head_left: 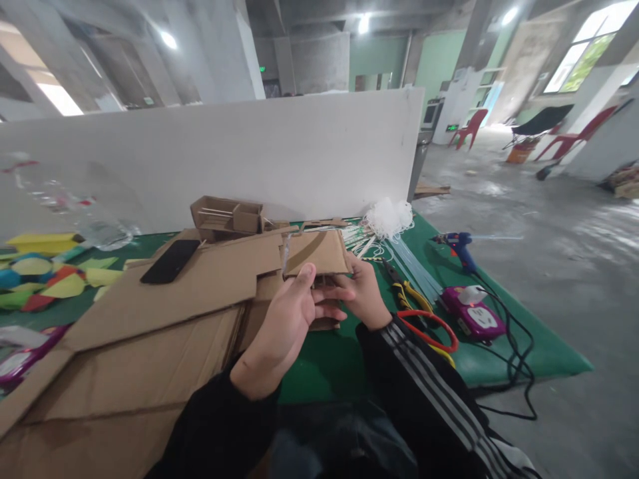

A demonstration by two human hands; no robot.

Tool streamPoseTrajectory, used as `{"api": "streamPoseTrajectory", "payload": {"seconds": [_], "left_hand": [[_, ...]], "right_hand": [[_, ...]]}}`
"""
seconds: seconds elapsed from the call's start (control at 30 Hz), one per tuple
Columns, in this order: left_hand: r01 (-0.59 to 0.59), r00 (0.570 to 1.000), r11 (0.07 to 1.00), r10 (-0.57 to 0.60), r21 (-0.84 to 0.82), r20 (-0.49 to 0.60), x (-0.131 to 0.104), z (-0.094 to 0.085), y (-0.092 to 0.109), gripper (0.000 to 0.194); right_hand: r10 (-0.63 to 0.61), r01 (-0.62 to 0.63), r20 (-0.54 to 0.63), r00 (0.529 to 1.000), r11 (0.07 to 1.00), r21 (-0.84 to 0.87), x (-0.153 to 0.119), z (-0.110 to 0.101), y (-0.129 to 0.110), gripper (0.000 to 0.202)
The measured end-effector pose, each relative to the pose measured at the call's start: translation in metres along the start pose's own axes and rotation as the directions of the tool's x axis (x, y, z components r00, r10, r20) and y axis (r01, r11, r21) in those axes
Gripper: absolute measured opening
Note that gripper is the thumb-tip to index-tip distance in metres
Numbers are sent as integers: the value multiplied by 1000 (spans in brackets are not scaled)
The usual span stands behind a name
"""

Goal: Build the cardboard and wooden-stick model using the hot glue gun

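Observation:
A small cardboard piece (pixel 319 250), with what looks like glue along its left edge, is held up between both hands over the green table. My left hand (pixel 294 316) grips its lower front edge, thumb on top and fingers beneath. At the lower right corner, my right hand (pixel 367 293) holds the same piece; some of its fingers are hidden behind it. Below the hands another bit of cardboard shows partly. Large cardboard sheets (pixel 164 352) lie to the left of my left hand.
A black phone (pixel 170 261) and a cardboard box assembly (pixel 227 216) stand left. Pliers (pixel 399 286), orange-handled scissors (pixel 432 326), a blue glue gun (pixel 460 247), glue sticks (pixel 412 269) and a purple power strip (pixel 473 315) with cables lie right. A white partition (pixel 279 153) rises behind.

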State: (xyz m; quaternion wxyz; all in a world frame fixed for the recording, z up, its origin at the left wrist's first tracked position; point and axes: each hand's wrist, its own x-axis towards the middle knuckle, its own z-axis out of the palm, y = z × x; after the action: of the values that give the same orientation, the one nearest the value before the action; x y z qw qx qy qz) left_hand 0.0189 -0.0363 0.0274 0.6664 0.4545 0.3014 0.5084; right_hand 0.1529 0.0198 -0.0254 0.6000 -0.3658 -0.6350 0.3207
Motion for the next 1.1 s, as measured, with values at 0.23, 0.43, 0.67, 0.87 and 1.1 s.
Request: {"api": "streamPoseTrajectory", "payload": {"seconds": [0.23, 0.43, 0.67, 0.87, 1.1], "left_hand": [[-19, 1000, 1000, 19, -1, 5, 0, 1, 1, 40], [8, 1000, 1000, -8, 0, -6, 0, 2, 2, 41], [14, 1000, 1000, -14, -23, -1, 2, 1, 2, 39], [51, 999, 998, -51, -27, -3, 1, 1, 3, 38], [44, 999, 999, -45, -24, -16, 0, 4, 5, 48]], "right_hand": [[-20, 20, 6, 1000, 1000, 16, 1, 1, 1, 14], [-20, 20, 5, 1000, 999, -43, -1, -3, -8, 9], [42, -25, 51, 998, 955, -296, -38, -19, -10, 20], [267, -109, 174, 948, 783, -613, -61, -11, 10, 54], [300, -85, 182, 937, 699, -710, -54, -4, 5, 52]]}}
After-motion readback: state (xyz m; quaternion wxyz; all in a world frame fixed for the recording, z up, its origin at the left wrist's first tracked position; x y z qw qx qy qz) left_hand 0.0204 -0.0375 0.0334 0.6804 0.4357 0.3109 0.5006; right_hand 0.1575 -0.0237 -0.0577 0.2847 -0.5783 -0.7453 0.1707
